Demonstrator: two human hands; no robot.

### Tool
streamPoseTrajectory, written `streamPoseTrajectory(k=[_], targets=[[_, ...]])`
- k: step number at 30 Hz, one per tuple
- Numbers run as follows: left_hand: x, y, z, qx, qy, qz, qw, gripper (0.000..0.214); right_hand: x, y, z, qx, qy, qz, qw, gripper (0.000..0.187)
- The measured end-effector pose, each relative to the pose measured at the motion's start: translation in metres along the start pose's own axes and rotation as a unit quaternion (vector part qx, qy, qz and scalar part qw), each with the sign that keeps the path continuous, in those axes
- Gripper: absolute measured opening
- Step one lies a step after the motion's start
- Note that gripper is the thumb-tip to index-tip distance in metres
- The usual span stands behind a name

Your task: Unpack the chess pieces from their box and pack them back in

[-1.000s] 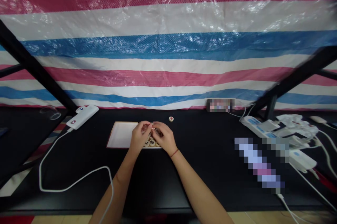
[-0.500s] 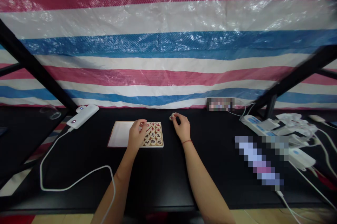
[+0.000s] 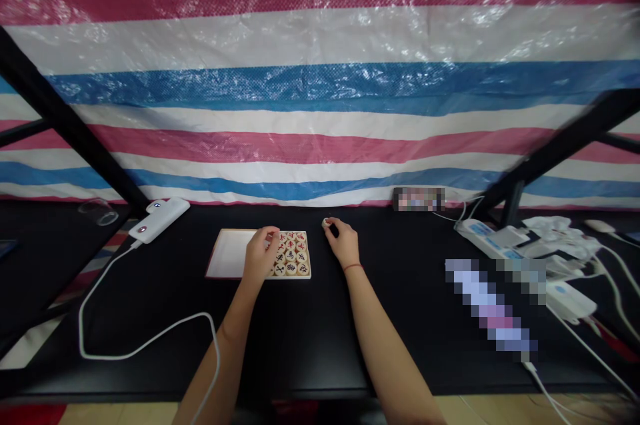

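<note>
The right hand point(image 3: 344, 242) pinches a small round piece point(image 3: 325, 222) between the thumb and the fingertips, at the far part of the table point(image 3: 305, 335), to the right of the box and a little beyond it. Whether this piece touches the table, I cannot tell. The left hand point(image 3: 260, 253) is above the box point(image 3: 309, 265), with its fingers bent; I cannot tell if something is between them. In the box, round pieces point(image 3: 291, 256) with red or black characters lie side by side in rows. A white panel point(image 3: 231, 254) lies flat to the left, partly behind the left hand.
</note>
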State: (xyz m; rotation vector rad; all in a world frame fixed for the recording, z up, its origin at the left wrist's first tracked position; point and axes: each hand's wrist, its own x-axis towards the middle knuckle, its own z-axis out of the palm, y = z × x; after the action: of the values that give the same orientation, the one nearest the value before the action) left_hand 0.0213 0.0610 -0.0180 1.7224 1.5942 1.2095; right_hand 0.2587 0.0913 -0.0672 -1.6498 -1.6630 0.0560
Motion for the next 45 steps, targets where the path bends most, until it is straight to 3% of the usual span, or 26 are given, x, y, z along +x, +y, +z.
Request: streamPoseTrajectory(k=[6, 12, 31, 36, 39, 41, 45], targets=[[0.0, 0.002, -0.001, 0.007, -0.001, 0.0, 1.0, 0.02, 0.002, -0.008, -0.002, 0.0, 0.023, 0.016, 1.0, 0.02], [0.001, 0.0, -0.001, 0.019, 0.001, 0.012, 1.0, 0.02, 0.002, -0.012, -0.003, -0.038, -0.018, 0.054, 0.998, 0.018], [0.003, -0.008, -0.001, 0.059, 0.011, 0.034, 0.998, 0.022, 0.002, -0.013, -0.004, -0.027, -0.013, 0.056, 0.998, 0.017], [0.004, -0.004, -0.005, 0.151, 0.007, 0.017, 0.988, 0.023, 0.002, -0.013, -0.005, 0.001, 0.029, 0.059, 0.998, 0.027], [0.0, 0.005, -0.006, 0.26, 0.004, -0.016, 0.966, 0.024, -0.002, -0.02, -0.009, 0.024, 0.076, 0.046, 0.996, 0.026], [-0.003, 0.014, -0.005, 0.319, -0.005, -0.038, 0.947, 0.026, -0.008, -0.03, -0.012, 0.065, 0.059, 0.038, 0.995, 0.025], [-0.006, 0.029, 0.003, 0.366, -0.041, -0.063, 0.928, 0.036, -0.023, -0.056, -0.01, 0.153, -0.032, 0.076, 0.985, 0.027]])
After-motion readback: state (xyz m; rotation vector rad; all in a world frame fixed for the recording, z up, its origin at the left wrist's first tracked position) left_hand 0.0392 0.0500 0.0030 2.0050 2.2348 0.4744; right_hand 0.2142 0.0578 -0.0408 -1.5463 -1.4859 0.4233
